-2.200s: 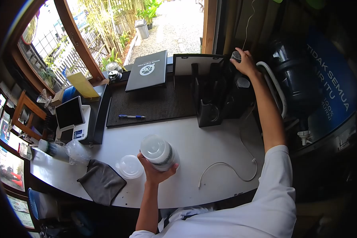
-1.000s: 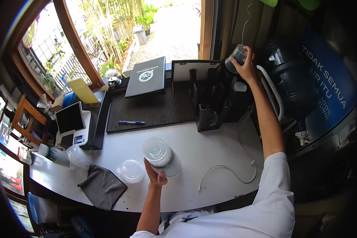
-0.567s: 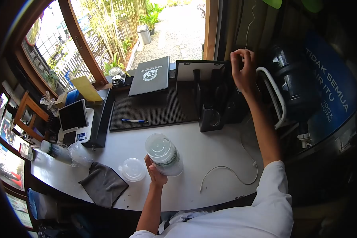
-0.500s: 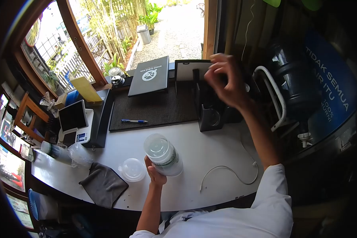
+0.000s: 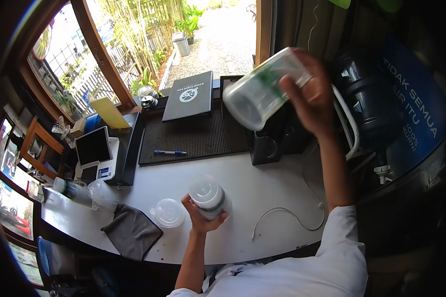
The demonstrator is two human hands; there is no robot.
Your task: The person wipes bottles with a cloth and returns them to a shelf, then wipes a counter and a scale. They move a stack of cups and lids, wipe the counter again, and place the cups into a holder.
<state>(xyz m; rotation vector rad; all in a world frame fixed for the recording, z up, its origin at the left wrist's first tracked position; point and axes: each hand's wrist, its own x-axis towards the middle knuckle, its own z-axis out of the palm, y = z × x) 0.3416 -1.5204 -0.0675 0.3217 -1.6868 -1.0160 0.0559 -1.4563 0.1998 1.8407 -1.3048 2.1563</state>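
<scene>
A clear plastic cup with green print [image 5: 265, 84], possibly several nested together, is gripped in my right hand [image 5: 309, 96]. It is held tilted in the air above the black holder [image 5: 265, 153], its wide base end toward the lower left. Lower down, my left hand [image 5: 203, 220] is wrapped round a stack of clear plastic cups [image 5: 208, 193] over the white counter [image 5: 223, 168]. Just left of that hand lies a pile of clear round lids [image 5: 167, 213]. A grey cloth [image 5: 131, 231] is spread beside the lids.
A black mat [image 5: 193, 136] carries a blue pen [image 5: 170, 152] and a black menu folder [image 5: 188, 96]. A tablet register [image 5: 93, 147] stands at the left, near a plastic bag [image 5: 103, 194]. A white cable [image 5: 282, 208] curves across the counter's right side. A large water bottle [image 5: 366, 109] is beyond it.
My right hand, raised and showing no cup before, now holds the printed plastic cup and has moved right. My left hand keeps its stack, with its thumb now seen round the near side.
</scene>
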